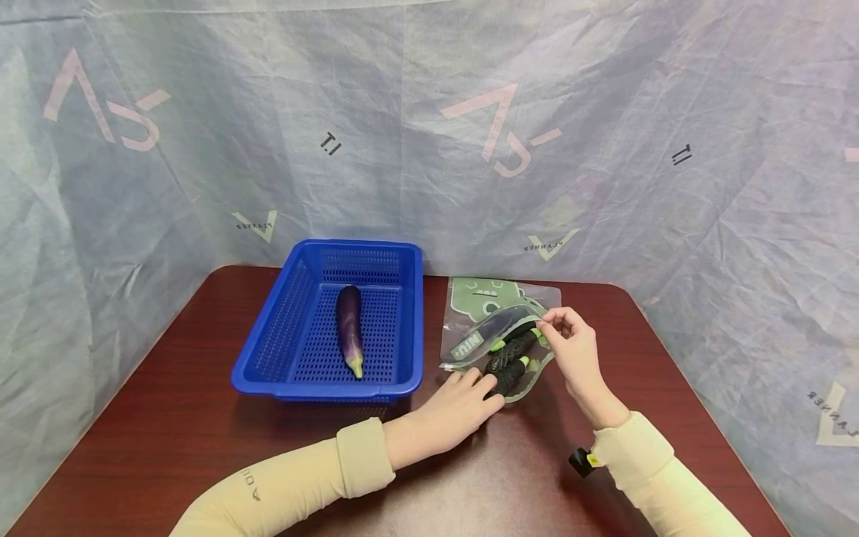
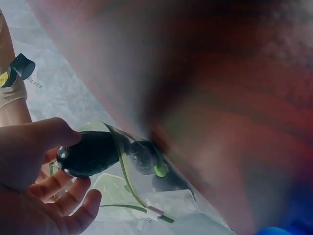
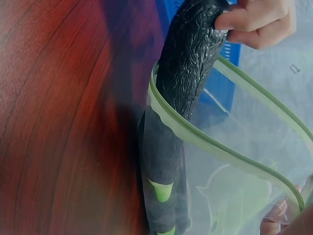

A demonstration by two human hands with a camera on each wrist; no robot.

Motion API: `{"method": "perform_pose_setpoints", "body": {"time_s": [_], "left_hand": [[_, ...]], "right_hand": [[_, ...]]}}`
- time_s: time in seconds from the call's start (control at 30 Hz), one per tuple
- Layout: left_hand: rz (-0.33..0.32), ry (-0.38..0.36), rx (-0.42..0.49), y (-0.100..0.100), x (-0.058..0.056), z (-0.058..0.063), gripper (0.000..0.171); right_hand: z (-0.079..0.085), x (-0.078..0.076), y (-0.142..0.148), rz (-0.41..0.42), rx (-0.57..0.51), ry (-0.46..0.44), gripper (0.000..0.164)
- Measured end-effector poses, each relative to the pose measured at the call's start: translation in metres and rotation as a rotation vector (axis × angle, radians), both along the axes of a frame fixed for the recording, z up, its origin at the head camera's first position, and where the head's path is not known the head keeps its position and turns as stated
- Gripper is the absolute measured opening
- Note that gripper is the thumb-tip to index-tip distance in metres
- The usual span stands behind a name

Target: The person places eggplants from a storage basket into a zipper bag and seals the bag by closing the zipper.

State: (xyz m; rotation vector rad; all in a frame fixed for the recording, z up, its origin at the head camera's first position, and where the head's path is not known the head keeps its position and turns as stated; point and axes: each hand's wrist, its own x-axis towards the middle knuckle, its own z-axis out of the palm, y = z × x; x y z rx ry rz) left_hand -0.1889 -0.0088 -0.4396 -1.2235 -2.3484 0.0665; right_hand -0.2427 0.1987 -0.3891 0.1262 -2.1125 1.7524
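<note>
A clear zip bag (image 1: pixel 467 345) with green printing and a green zip edge lies with its mouth gaping toward me. My right hand (image 1: pixel 570 344) pinches the bag's rim between thumb and fingers. Thumb and fingers of my left hand (image 1: pixel 463 406) hold the near end of a dark, wrinkled, cucumber-like vegetable (image 2: pixel 93 154). In the right wrist view this vegetable (image 3: pixel 193 58) sticks partly out of the bag's mouth, its far part behind the clear plastic. More dark vegetables (image 1: pixel 513 349) with light-green ends lie inside the bag.
Left of the bag stands a blue perforated basket (image 1: pixel 412 321) with one purple eggplant (image 1: pixel 350 324) in it. Both sit on a dark red wooden table (image 1: pixel 154 425). Grey printed fabric (image 1: pixel 376 97) hangs behind the table and along its sides.
</note>
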Motion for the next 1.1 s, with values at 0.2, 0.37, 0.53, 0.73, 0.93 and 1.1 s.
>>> {"method": "perform_pose_setpoints", "body": {"time_s": [0.2, 0.37, 0.53, 0.73, 0.93, 1.1], "left_hand": [[0.010, -0.009, 0.003, 0.005, -0.004, -0.001, 0.012], [0.026, 0.020, 0.007, 0.012, -0.007, -0.003, 0.015], [0.051, 0.032, 0.008, 0.019, -0.009, -0.003, 0.016], [0.083, 0.029, -0.001, 0.025, -0.013, -0.003, 0.019], [0.107, 0.020, 0.006, 0.033, -0.017, -0.002, 0.018], [0.120, 0.013, 0.022, 0.039, -0.020, -0.002, 0.019]], "right_hand": [[-0.008, -0.005, 0.002, -0.005, 0.025, 0.020, 0.014], [-0.009, -0.005, 0.001, -0.005, 0.031, 0.021, 0.016], [-0.009, -0.006, 0.001, 0.004, 0.033, 0.023, 0.016], [-0.009, -0.006, 0.001, 0.005, 0.035, 0.027, 0.016], [-0.006, -0.004, 0.000, 0.008, 0.039, 0.002, 0.014], [-0.002, -0.003, 0.000, 0.014, 0.036, -0.016, 0.014]]}}
